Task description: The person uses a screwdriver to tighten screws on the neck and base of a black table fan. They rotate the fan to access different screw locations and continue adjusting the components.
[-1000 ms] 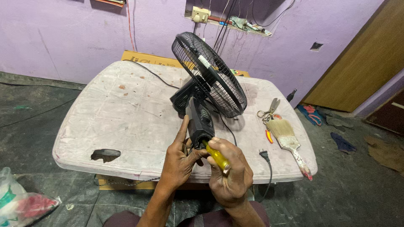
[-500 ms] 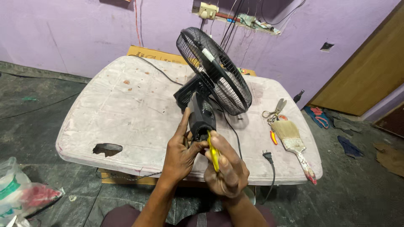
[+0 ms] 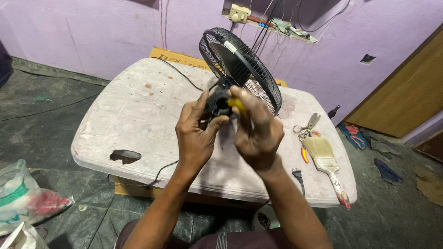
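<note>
At the far left edge of the view, on the dark floor, lies a crumpled plastic bag [image 3: 20,203] with green and red showing through it. Next to the right comes the white table [image 3: 124,115], its worn top stained and scuffed, with a dark broken hole [image 3: 124,156] near its front left edge and a thin black cord [image 3: 177,74] running across the back of it toward the fan. Over the middle of the table the left hand [image 3: 196,133] is curled around the black motor housing [image 3: 217,103] at the back of the fan, thumb on one side and fingers on the other, gripping it. The black fan [image 3: 244,69] stands tilted on the table, its round wire guard rising behind both hands and facing up and to the right. Just right of the housing, the right hand [image 3: 258,133] is closed around a yellow-handled screwdriver [image 3: 236,103], of which only a bit of the handle shows between the fingers; its tip is hidden against the housing, so where it meets the fan cannot be told. Further right on the table lie a black plug [image 3: 297,174] near the front edge, a pair of scissors [image 3: 308,125], a small red-and-yellow tool [image 3: 305,154] just beside them, and a paintbrush [image 3: 325,161] with pale bristles and a stained handle pointing toward the front right corner. Beyond the table, at the right, a brown wooden door [image 3: 406,97] stands against the purple wall [image 3: 92,32].
</note>
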